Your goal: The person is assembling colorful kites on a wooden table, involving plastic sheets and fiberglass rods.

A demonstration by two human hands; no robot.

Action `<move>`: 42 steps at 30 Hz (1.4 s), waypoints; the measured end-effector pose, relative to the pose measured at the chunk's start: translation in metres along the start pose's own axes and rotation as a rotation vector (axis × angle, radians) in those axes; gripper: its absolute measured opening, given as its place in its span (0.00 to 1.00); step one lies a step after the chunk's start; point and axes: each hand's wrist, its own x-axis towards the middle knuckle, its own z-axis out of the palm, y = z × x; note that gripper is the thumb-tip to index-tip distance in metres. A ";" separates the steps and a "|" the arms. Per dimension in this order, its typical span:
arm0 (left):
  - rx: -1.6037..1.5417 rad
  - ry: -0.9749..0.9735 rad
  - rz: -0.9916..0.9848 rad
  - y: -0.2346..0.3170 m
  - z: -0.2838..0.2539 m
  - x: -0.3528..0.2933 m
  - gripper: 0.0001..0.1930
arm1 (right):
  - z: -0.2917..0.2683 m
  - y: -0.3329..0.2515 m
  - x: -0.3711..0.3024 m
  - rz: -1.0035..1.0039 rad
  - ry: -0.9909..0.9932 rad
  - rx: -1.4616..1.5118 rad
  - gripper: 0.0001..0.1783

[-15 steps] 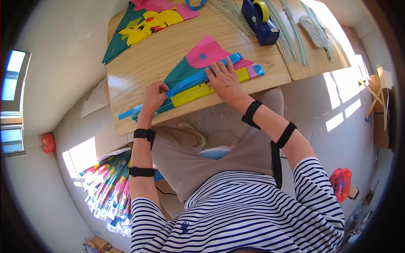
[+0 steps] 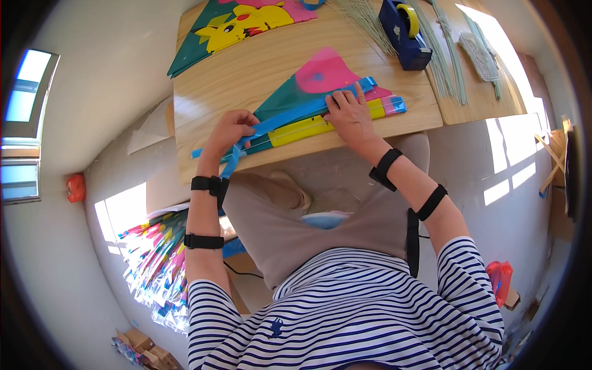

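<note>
A folded kite [image 2: 296,98] of thin teal, pink and yellow sheet lies near the table's front edge, with a thin rod along its yellow side. A long blue ribbon [image 2: 290,116] runs across it lengthwise. My left hand [image 2: 234,132] pinches the ribbon at the kite's left end, where a loop of it hangs over the table edge. My right hand [image 2: 351,116] lies on the right part of the kite, fingers apart, pressing the ribbon and yellow strip down.
More printed kite sheets [image 2: 246,31] lie at the back left. A blue tape dispenser [image 2: 404,37], bundles of pale thin rods [image 2: 444,68] and a clear plastic tray [image 2: 478,57] are at the back right. Bagged kites [image 2: 154,265] are piled at lower left.
My left hand has lifted slightly and turned, bending the ribbon's left part into a loop over the edge. The right hand stays on the kite. The whole view has shifted a little.
</note>
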 end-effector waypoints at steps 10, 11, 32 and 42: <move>-0.072 -0.231 -0.069 -0.015 -0.061 -0.043 0.14 | -0.001 -0.004 0.002 0.006 -0.040 -0.041 0.25; -0.063 -0.223 -0.070 -0.018 -0.067 -0.049 0.14 | 0.002 -0.002 0.001 0.006 -0.033 -0.045 0.25; -0.276 0.313 -0.159 -0.096 -0.114 -0.102 0.08 | 0.003 0.001 -0.001 -0.036 -0.039 -0.060 0.24; -0.504 0.331 0.012 -0.045 -0.071 -0.081 0.06 | -0.002 -0.002 0.001 -0.014 -0.048 -0.041 0.24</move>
